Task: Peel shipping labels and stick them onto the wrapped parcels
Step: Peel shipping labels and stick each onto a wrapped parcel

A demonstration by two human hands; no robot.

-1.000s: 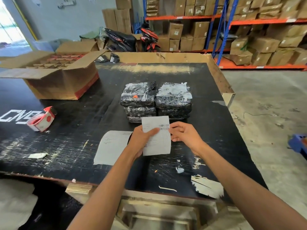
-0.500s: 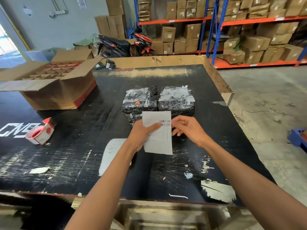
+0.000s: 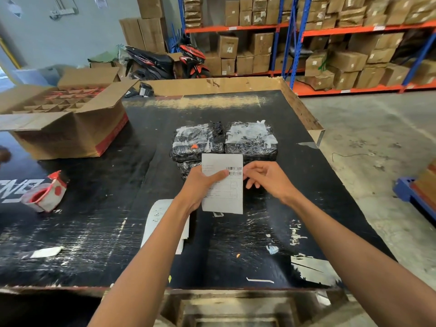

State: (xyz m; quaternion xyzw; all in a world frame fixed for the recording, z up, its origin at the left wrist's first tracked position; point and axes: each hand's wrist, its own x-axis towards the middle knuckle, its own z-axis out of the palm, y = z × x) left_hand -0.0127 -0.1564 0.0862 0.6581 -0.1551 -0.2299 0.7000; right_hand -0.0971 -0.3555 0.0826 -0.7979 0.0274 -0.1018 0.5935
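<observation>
Nearest, under the left forearm: a stack of label sheets (image 3: pixel 162 220) lies flat on the black table (image 3: pixel 236 244), partly covered by the arm.

Left hand (image 3: pixel 200 185): fingers curled behind a white shipping label (image 3: pixel 223 185), thumb laid across its printed face just below the barcode. Firm grip; label held up off the table, roughly upright, print toward the camera.

Right hand (image 3: pixel 266 179): thumb and forefinger pinch the label's right edge beside the barcode. Remaining fingers loosely curled below, touching nothing visible. Whether a backing layer is separating at that edge cannot be told.

Just beyond both hands: wrapped parcels (image 3: pixel 224 140), black with glossy film, in two side-by-side stacks. The label's top edge overlaps the near side of the stacks in view. Contact between label and parcels cannot be told.

Well left of the left hand: a red-and-white tape dispenser (image 3: pixel 46 193) on its side on the table.

Further out, left of the left hand: an open cardboard box (image 3: pixel 68 128), flaps spread. Inside, a cardboard divider grid; some far cells show red contents, not identifiable.

Far edge of the table, beyond the parcels: a low cardboard wall (image 3: pixel 212 84).

Behind: a parked motorcycle (image 3: pixel 165 61) and orange-and-blue shelving (image 3: pixel 306 29) loaded with brown cartons.
</observation>
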